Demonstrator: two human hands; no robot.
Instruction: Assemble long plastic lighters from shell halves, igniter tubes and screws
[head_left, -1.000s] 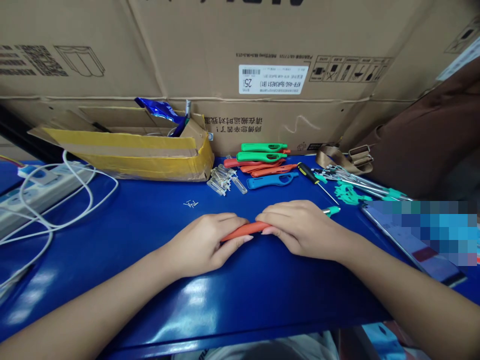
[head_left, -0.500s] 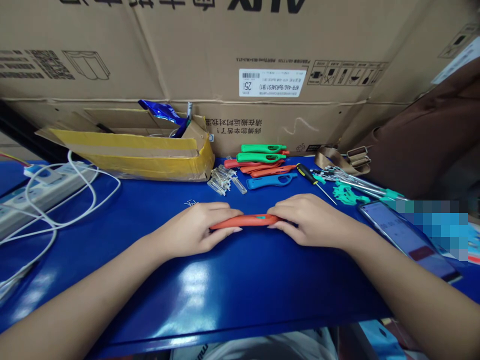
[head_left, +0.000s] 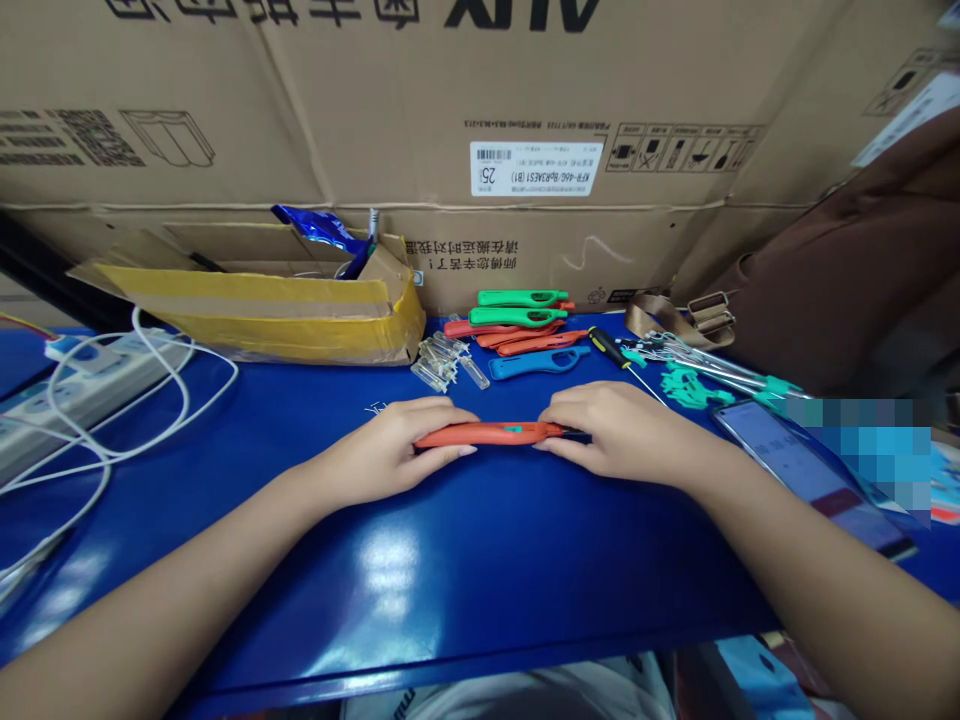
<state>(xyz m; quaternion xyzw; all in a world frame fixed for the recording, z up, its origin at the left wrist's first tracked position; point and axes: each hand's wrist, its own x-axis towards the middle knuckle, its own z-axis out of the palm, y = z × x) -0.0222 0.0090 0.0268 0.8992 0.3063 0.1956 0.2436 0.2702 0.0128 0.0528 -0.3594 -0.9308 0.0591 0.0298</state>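
Between my hands is an orange lighter casing, long and slim, with a small teal piece showing in its top edge. My left hand pinches its left end between thumb and fingers. At the other end my right hand grips the tip, where a dark rod-like part shows under the fingers. Behind them lie green casings, orange casings and a blue casing. Beside these is a heap of clear fuel tanks. A few tiny pins lie just beyond my left hand.
A taped cardboard box stands at the back left, near a power strip with looped white cable. To the right are a screwdriver, teal clips, metal rods and a phone. A large carton walls the back.
The view has shifted slightly. My right hand's fingers have opened a little around the casing's tip, and the dark part there shows more. Both hands keep hold.
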